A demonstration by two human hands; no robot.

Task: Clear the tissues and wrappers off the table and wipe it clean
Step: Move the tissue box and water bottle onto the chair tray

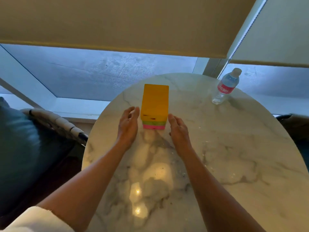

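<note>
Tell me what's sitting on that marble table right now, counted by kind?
Box, yellow with green and pink bands: 1
Water bottle: 1
Tissues or wrappers: 0 visible
Total: 2 things on the table. The left hand and right hand flank the box, both open.

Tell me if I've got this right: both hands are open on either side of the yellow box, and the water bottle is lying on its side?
Not quite. In the head view the water bottle stands upright on the marble table. The rest holds: left hand and right hand flank the yellow box, open.
</note>
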